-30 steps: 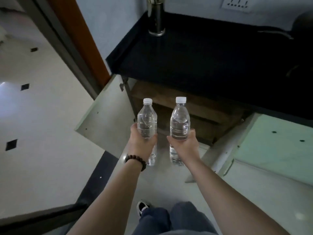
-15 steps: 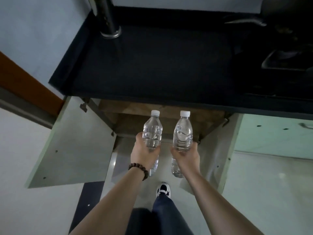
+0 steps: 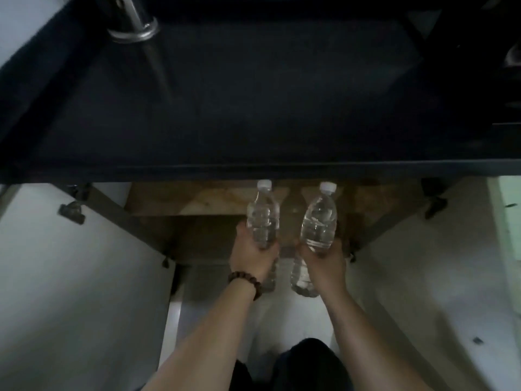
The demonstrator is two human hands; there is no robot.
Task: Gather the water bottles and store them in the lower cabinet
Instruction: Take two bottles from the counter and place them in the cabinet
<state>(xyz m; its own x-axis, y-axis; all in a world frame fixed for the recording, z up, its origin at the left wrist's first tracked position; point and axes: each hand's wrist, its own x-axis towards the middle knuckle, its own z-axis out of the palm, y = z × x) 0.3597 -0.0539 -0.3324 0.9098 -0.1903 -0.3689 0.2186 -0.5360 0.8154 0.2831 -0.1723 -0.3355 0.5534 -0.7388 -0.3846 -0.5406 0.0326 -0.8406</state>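
Observation:
I hold two clear water bottles with white caps, upright and side by side, in front of the open lower cabinet (image 3: 203, 204). My left hand (image 3: 251, 256), with a bead bracelet on the wrist, grips the left bottle (image 3: 262, 218) round its lower half. My right hand (image 3: 324, 263) grips the right bottle (image 3: 319, 221) the same way. Both caps reach up to the front edge of the dark countertop (image 3: 253, 108). The cabinet's wooden inside shows behind the bottles; its deeper part is hidden under the countertop.
Both cabinet doors stand swung out: the left door (image 3: 79, 292) and the right door (image 3: 428, 277) flank my arms. A metal cylinder (image 3: 132, 24) stands on the countertop at the back left. My dark trouser leg (image 3: 304, 365) shows at the bottom.
I have moved closer to the cabinet and the view tilted down; the countertop now fills the upper frame. Both bottles stay gripped and have advanced toward the cabinet opening.

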